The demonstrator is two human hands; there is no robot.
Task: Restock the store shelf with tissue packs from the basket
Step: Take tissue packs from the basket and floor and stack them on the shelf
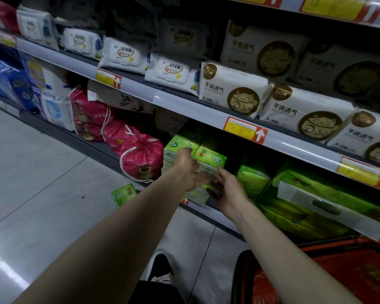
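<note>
A stack of green tissue packs (208,160) stands on the bottom shelf (217,212). My left hand (188,170) rests flat against the stack's left front, fingers spread. My right hand (227,191) presses the stack's lower right side with fingers apart. Neither hand wraps around a pack. One green pack (123,195) lies on the floor in front of the shelf. The red basket (342,273) sits at the lower right, its contents not clear.
Pink drawstring bags (138,159) sit left of the stack. More green packs (312,200) fill the shelf to the right. White packs (235,93) line the upper shelf. Grey tiled floor (35,183) spreads left. My shoe (160,268) is below.
</note>
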